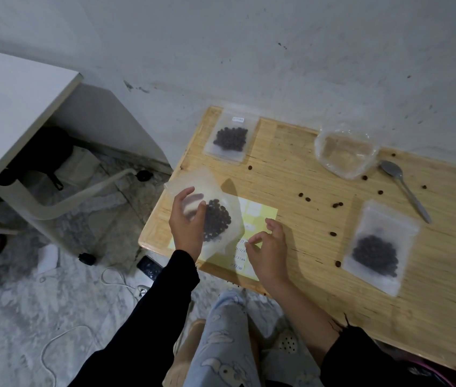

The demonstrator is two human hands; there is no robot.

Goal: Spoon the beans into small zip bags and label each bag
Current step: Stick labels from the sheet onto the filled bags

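Gripping a frosted zip bag of dark beans (225,192) above the yellow label sheet (266,214), the left hand (186,224) presents it for labelling; the right hand (270,247) pinches a white label (250,242) there.

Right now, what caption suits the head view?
Left hand holds a bean-filled zip bag; right hand pinches a label.

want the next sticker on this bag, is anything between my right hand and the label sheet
Nothing visible does. The right hand is right over the yellow label sheet, at its written labels. The bag in the left hand covers only the sheet's left part.
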